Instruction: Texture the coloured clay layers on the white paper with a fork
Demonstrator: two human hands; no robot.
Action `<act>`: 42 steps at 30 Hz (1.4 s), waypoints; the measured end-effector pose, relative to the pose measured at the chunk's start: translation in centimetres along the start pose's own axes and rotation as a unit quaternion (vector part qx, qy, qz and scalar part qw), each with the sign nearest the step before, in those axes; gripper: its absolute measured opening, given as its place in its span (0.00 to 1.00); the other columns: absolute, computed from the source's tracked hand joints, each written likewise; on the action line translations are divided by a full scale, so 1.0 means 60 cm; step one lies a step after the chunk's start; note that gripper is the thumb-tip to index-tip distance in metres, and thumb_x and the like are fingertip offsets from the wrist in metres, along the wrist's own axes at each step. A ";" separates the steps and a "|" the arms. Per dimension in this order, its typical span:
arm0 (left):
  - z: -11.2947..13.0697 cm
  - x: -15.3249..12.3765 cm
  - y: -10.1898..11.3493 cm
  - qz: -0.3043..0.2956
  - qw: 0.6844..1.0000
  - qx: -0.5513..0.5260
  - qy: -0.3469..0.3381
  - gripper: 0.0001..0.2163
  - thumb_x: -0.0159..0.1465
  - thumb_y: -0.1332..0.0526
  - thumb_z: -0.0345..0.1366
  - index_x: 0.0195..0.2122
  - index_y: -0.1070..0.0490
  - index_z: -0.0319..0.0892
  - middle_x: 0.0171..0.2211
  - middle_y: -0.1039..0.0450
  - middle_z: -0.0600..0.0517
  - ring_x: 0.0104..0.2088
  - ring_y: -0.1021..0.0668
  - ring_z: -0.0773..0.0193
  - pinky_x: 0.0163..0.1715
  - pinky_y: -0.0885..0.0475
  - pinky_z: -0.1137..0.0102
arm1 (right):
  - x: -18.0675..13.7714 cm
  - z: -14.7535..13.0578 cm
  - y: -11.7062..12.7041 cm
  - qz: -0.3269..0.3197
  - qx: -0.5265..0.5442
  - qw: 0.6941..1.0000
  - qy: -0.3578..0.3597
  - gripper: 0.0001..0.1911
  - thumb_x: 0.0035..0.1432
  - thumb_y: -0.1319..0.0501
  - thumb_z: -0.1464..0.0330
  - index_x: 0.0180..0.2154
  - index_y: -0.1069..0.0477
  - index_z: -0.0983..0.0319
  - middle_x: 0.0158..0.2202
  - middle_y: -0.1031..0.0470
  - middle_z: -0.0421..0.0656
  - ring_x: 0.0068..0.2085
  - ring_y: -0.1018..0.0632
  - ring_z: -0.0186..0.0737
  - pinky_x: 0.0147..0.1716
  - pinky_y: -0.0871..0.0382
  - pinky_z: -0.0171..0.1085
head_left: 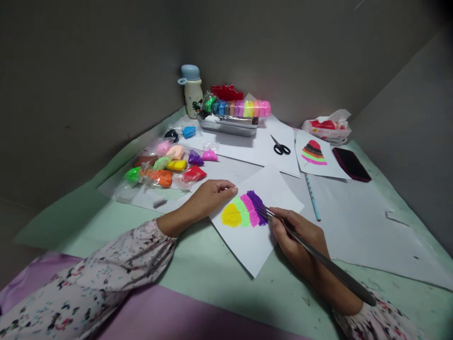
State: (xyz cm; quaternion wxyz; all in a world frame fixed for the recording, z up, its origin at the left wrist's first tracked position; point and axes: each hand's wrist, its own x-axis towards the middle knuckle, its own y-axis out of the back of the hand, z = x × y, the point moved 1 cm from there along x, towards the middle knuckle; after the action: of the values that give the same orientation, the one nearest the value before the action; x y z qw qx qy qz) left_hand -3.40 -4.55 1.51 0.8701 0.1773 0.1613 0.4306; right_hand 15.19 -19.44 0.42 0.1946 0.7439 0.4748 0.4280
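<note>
A white paper sheet (264,241) lies in front of me with bands of yellow, green, pink and purple clay (244,210) pressed onto it. My right hand (299,233) is closed around a metal fork (318,257), and the tines touch the purple band. My left hand (212,193) rests on the sheet's upper left edge, fingers curled and pressing down on the paper.
Bagged lumps of coloured clay (166,165) lie at the left. Behind are a metal tray (228,125) with a row of clay packs, a small bottle (193,92), scissors (281,148), a second clay picture (313,153), a pencil (313,197), a dark phone (351,164) and tissues (327,126).
</note>
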 end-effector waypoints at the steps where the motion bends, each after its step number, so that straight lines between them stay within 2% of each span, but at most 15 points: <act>1: 0.000 0.000 0.000 -0.003 1.000 -0.001 0.002 0.18 0.58 0.43 0.50 0.37 0.24 0.41 0.32 0.23 0.50 0.32 0.25 0.60 0.28 0.34 0.70 | 0.000 0.000 0.000 0.001 0.000 1.000 -0.002 0.11 0.58 0.42 0.71 0.43 0.25 0.60 0.38 0.19 0.41 0.37 0.19 0.38 0.37 0.27 0.35; 8: -0.002 0.000 0.000 -0.004 1.000 -0.004 0.000 0.18 0.59 0.44 0.50 0.37 0.24 0.42 0.31 0.23 0.50 0.31 0.25 0.62 0.28 0.34 0.70 | -0.004 -0.001 0.002 0.016 -0.013 1.000 -0.009 0.11 0.56 0.41 0.73 0.40 0.24 0.60 0.33 0.19 0.39 0.30 0.20 0.34 0.30 0.29 0.32; 12: -0.005 0.000 0.001 0.000 1.000 0.001 -0.006 0.18 0.59 0.43 0.50 0.37 0.24 0.42 0.32 0.23 0.50 0.32 0.26 0.62 0.29 0.34 0.70 | -0.005 -0.001 0.005 0.045 -0.022 0.999 -0.005 0.10 0.56 0.41 0.73 0.38 0.24 0.59 0.30 0.20 0.38 0.27 0.22 0.34 0.28 0.30 0.32; 19: -0.006 0.002 0.000 -0.002 1.000 0.009 -0.014 0.17 0.60 0.44 0.50 0.37 0.24 0.42 0.31 0.24 0.51 0.31 0.26 0.63 0.29 0.35 0.71 | -0.002 0.000 0.004 0.035 -0.013 0.999 0.002 0.11 0.58 0.41 0.71 0.43 0.25 0.60 0.36 0.19 0.39 0.35 0.20 0.35 0.35 0.29 0.31; 25: -0.003 0.002 0.001 0.000 1.000 0.013 -0.018 0.17 0.60 0.44 0.50 0.36 0.24 0.42 0.30 0.24 0.51 0.30 0.26 0.63 0.28 0.36 0.71 | -0.002 0.001 0.001 0.013 -0.008 1.000 0.008 0.12 0.58 0.41 0.71 0.44 0.25 0.61 0.38 0.19 0.41 0.38 0.20 0.36 0.37 0.29 0.31; 34: -0.006 0.001 0.002 0.003 1.000 0.006 -0.018 0.17 0.59 0.43 0.49 0.36 0.23 0.43 0.30 0.24 0.51 0.30 0.26 0.64 0.28 0.36 0.71 | -0.004 -0.002 0.009 0.072 -0.033 0.997 -0.023 0.08 0.56 0.40 0.72 0.37 0.24 0.59 0.27 0.22 0.37 0.25 0.24 0.32 0.27 0.31 0.30; 42: 0.001 0.000 0.002 0.003 1.000 0.005 -0.010 0.16 0.58 0.43 0.48 0.35 0.23 0.42 0.30 0.24 0.51 0.30 0.27 0.63 0.27 0.35 0.70 | -0.002 0.004 0.002 0.053 -0.014 0.998 -0.019 0.09 0.58 0.40 0.70 0.41 0.25 0.58 0.34 0.20 0.38 0.32 0.21 0.35 0.33 0.29 0.32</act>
State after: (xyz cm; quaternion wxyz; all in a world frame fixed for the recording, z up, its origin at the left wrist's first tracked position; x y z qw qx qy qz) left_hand -3.44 -4.51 1.63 0.8694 0.1867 0.1542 0.4307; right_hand 15.41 -19.59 0.29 0.1912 0.7730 0.4249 0.4305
